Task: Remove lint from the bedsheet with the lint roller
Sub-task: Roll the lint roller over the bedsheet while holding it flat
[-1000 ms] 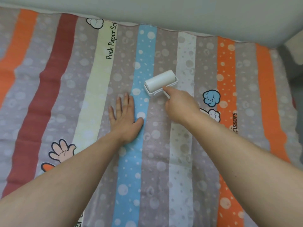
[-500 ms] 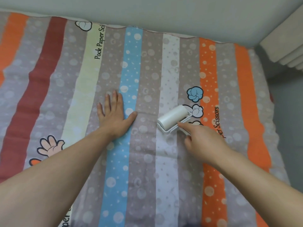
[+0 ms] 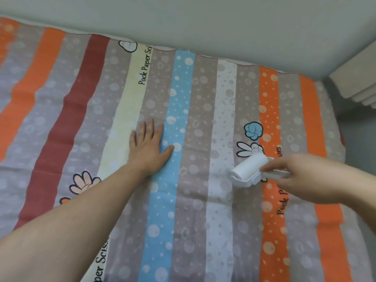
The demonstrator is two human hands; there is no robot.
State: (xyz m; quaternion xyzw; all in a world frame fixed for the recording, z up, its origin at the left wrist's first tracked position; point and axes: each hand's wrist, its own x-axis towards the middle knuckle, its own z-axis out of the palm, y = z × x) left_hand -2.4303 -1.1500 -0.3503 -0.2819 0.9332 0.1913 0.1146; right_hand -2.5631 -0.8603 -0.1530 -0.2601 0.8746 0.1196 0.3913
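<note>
Head view: the white lint roller (image 3: 251, 166) rests on the striped bedsheet (image 3: 203, 220) beside an orange stripe, just left of the right hand (image 3: 301, 178), whose fingers pinch its handle. Well apart, the left hand (image 3: 149, 148) presses flat on the sheet, fingers straight, thumb out. Blur smears the right hand, which hides most of the handle.
</note>
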